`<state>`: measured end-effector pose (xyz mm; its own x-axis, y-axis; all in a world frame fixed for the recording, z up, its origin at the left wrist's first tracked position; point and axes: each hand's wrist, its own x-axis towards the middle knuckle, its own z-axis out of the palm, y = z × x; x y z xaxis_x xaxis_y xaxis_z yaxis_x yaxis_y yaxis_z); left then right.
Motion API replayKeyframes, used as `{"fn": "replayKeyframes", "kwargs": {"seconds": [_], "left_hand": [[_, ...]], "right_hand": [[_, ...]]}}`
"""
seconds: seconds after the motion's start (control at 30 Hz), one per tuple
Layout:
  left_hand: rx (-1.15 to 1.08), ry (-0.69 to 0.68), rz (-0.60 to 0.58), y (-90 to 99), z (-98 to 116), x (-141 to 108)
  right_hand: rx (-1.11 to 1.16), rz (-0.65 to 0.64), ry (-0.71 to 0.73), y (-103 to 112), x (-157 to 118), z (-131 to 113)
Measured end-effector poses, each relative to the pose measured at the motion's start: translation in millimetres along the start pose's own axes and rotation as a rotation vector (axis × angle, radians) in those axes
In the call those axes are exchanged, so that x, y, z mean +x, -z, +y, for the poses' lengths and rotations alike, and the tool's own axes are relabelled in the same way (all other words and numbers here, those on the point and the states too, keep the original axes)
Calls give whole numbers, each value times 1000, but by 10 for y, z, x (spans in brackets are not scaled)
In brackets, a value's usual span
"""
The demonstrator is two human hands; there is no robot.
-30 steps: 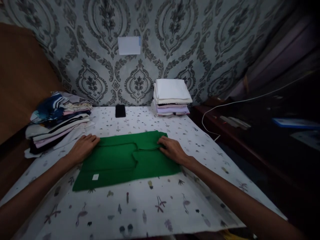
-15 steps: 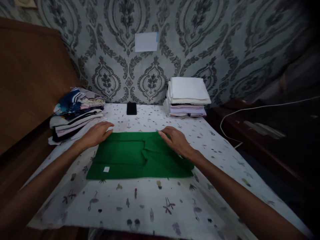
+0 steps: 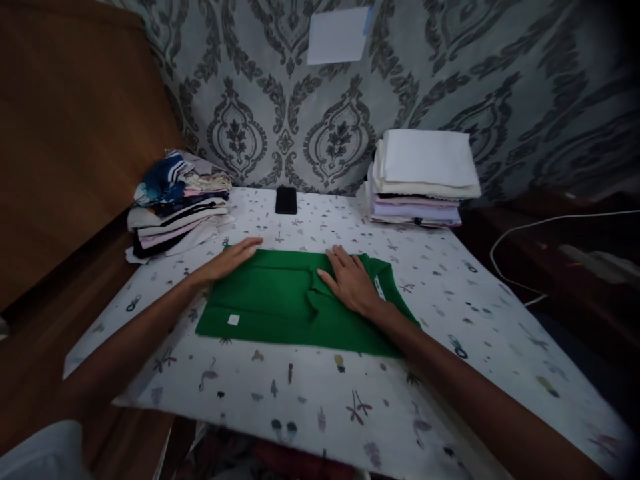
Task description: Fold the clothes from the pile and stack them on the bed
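Note:
A green garment (image 3: 270, 307), folded into a flat rectangle, lies on the table's white printed cloth (image 3: 280, 400). It has a small white patch at its lower left and a white neck label showing near its right end. My left hand (image 3: 233, 259) rests at the garment's far left corner, fingers stretched out along the edge. Flat on the upper right part lies my right hand (image 3: 353, 280), its fingers spread over the fabric. Neither hand grips anything.
At the back left stands a pile of folded clothes (image 3: 175, 213). Another stack (image 3: 425, 173), white on top, is at the back right. A black phone (image 3: 286, 200) lies between them near the patterned wall. A pale cable (image 3: 505, 243) hangs off to the right.
My right hand has gone from the garment's far edge to lying flat on it, and the collar end now shows. My left hand stays at the far left corner. The view has shifted.

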<state>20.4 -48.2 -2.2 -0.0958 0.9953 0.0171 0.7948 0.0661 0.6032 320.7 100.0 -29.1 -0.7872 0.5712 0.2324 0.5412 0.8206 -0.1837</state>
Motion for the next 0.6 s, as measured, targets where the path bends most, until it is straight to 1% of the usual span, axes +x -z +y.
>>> {"fn": "replayKeyframes", "kwargs": {"seconds": [0.07,0.1,0.13,0.17,0.23,0.3,0.33,0.37,0.43,0.5,0.6], "left_hand": [[-83,21,142,181,-145,-2],[-76,56,199,251,-238,6],[-49,110,229,304,-336,20],[-17,169,235,338,-432,39],[35,262,207,358,-589,84],[56,285,178,341,-677,121],[58,282,166,330,-696,132],[60,283,152,321,-702,138],[66,289,125,314,-690,139],[70,294,109,320,-665,136],[104,295,79,332,-625,137]], "right_hand": [[13,64,71,148,-32,-285],[30,73,129,217,-54,-482],[52,50,194,274,-78,-707],[83,-4,276,313,-102,-952],[108,-149,433,324,-142,-1445],[121,-211,520,248,-156,-1858],[130,-232,529,188,-152,-2011],[138,-240,516,122,-143,-2126],[143,-254,451,5,-119,-2254],[126,-263,399,-63,-105,-2289],[94,-252,391,-62,-105,-2281]]}}
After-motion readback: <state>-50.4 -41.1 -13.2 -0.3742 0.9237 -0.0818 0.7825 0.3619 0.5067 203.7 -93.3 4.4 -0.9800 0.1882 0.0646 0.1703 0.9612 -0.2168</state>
